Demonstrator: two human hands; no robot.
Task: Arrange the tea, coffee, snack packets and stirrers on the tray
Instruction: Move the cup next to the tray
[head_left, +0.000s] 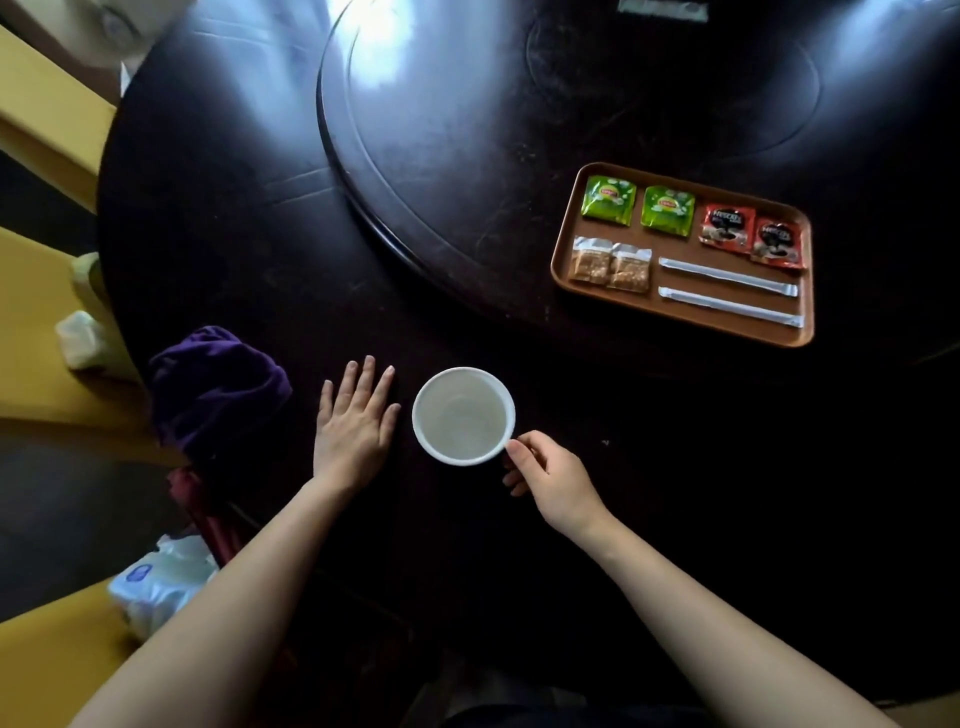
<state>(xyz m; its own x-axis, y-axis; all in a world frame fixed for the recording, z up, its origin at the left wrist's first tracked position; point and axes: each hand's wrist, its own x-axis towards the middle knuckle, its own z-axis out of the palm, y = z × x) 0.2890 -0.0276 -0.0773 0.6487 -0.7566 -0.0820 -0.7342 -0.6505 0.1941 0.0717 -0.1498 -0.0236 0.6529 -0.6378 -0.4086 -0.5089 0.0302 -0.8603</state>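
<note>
It looks like a dining room in a restaurant or hotel: a large round dark tabletop (249, 218) carries a raised turntable (467, 130) at its centre, and a brown tray (675, 322) of wrapped single-serve packets sits near its right edge.

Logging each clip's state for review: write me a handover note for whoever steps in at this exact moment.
Left hand: open, flat on the dark table, holding nothing.
Right hand: thumb and fingers in a pinch grip on the near rim of the white cup, which stands on the table and looks empty.
Brown tray, far right: two green tea packets and two red coffee packets in the back row; two snack packets and two wrapped stirrers in the front row.
Done: the arranging looks complete.
Left: no loose packets visible; only the cup is off the tray.
</note>
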